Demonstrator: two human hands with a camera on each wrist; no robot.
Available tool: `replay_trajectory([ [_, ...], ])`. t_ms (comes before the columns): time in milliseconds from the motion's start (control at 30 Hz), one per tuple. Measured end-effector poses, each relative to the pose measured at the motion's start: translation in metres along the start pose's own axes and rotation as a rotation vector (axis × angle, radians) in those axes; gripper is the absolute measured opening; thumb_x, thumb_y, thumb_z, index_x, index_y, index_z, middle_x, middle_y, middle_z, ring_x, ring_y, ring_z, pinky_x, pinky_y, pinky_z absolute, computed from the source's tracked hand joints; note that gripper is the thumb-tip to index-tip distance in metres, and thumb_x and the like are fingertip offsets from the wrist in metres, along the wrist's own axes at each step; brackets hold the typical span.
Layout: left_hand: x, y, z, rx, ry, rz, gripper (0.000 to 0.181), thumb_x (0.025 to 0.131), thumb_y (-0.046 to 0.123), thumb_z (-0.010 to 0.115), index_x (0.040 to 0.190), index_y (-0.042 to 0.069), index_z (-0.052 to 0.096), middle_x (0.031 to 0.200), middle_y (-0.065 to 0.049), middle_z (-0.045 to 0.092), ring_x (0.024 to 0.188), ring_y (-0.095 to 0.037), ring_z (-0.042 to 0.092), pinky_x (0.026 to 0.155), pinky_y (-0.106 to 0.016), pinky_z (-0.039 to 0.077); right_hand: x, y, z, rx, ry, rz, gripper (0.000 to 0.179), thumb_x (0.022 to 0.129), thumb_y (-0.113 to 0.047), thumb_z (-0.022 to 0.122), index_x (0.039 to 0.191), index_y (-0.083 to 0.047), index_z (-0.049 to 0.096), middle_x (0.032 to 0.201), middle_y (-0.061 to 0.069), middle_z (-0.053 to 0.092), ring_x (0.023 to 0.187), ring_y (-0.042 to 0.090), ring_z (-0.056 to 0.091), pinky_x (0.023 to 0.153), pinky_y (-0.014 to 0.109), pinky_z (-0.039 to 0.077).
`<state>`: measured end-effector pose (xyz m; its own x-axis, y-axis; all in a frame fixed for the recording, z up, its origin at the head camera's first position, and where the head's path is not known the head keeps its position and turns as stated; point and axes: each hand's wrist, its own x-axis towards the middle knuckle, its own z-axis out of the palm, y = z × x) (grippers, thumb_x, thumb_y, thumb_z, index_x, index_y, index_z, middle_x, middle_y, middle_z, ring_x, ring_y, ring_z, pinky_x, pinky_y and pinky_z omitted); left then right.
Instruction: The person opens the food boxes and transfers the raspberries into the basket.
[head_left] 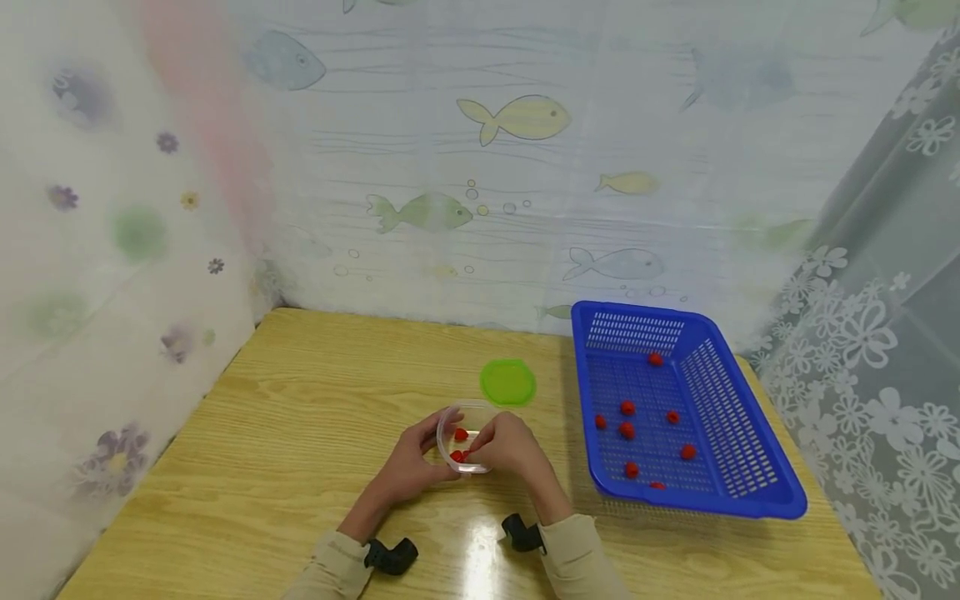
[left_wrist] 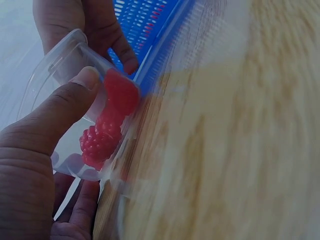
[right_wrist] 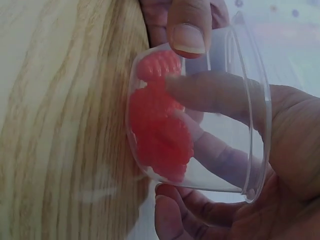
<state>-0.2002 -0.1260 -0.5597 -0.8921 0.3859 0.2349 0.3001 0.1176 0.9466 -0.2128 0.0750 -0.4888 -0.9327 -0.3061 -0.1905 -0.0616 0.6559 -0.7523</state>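
We judge the clear cup [head_left: 477,414] light, flexible, best gripped by its sides; the left hand [head_left: 408,462] curls fingers there. The right hand [head_left: 513,446] touches berries [right_wrist: 162,135] (pinching, we cannot tell).

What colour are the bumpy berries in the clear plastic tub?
The berries are red, clearest in the right wrist view.

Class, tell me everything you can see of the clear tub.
The clear tub looks like thin plastic, with rounded walls and a thicker rim; it is uncovered, opening upward. Red berry-like pieces lie inside. The left hand grips its side, while the right hand reaches into it. It is at the wooden table, left of the blue basket; whether its base rests fully flat is unclear.
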Motion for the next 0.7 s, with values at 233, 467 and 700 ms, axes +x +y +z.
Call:
replay_trajectory([
  [233, 0.001, 0.001, 0.0, -0.024, -0.011, -0.003, 0.084, 0.081, 0.001, 0.082, 0.155, 0.009, 0.042, 0.152, -0.014, 0.051, 0.14, -0.032, 0.049, 0.11, -0.031, 0.045, -0.001, 0.002, 0.003, 0.047, 0.034, -0.002, 0.01, 0.076, -0.008, 0.082, 0.069, -0.006, 0.076, 0.063, -0.001, 0.066, 0.058, 0.012, 0.054, 0.052, 0.025, 0.046],
  [467, 0.001, -0.003, -0.001, -0.012, -0.012, 0.009, 0.084, 0.083, 0.003, 0.083, 0.155, 0.009, 0.042, 0.151, -0.014, 0.051, 0.14, -0.033, 0.049, 0.111, -0.04, 0.044, -0.002, 0.005, 0.007, 0.099, 0.068, -0.045, 0.001, 0.078, -0.005, 0.076, 0.079, -0.005, 0.076, 0.062, 0.0, 0.061, 0.052, 0.011, 0.051, 0.048, 0.025, 0.047],
  [700, 0.0, -0.005, -0.001, 0.013, -0.003, 0.008, 0.084, 0.082, 0.006, 0.085, 0.155, 0.008, 0.043, 0.15, -0.015, 0.052, 0.138, -0.032, 0.051, 0.11, -0.029, 0.045, -0.005, 0.005, 0.011, 0.046, 0.132, -0.097, 0.007, 0.083, -0.01, 0.077, 0.087, -0.004, 0.076, 0.113, 0.02, 0.067, 0.093, 0.029, 0.06, 0.065, 0.035, 0.053],
])
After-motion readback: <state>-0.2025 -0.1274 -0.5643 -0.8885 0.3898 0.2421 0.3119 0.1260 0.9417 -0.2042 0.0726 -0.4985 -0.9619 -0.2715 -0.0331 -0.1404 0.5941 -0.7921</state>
